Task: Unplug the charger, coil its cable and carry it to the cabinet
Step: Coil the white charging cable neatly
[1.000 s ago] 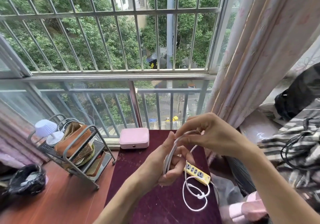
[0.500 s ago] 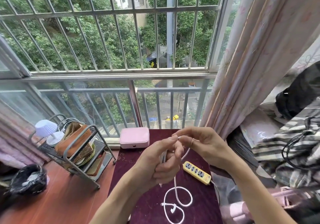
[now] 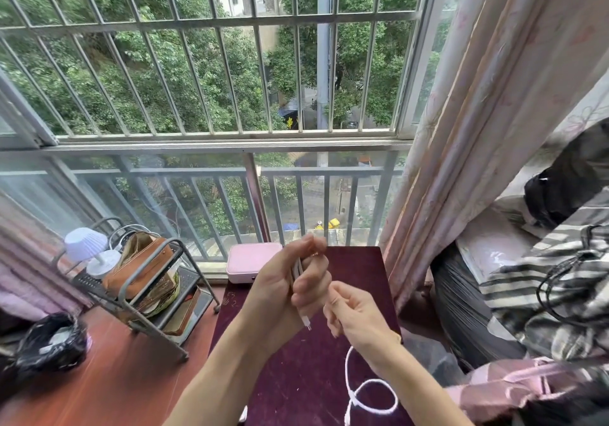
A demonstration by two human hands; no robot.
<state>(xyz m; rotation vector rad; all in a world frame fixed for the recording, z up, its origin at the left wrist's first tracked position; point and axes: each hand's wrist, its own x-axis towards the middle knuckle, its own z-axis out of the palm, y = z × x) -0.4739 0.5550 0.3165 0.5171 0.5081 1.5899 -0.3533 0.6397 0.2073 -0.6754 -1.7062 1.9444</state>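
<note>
Head camera looks down at a dark red table by a barred window. Far left, a metal rack stands on the floor with a little white lamp and a brown bag on it. A pink box sits at the back of the table. The left hand is curled shut around a bunch of white cable, most likely to keep the loops from falling apart. A small plug end pokes out under its fingers. The right hand is just beside it, fingers bent, and it seems to pinch the loose cable. I cannot tell how tight. More cable lies in a loop on the table, so the coiling is not done. A pink curtain hangs on the right. No cabinet shows.
</note>
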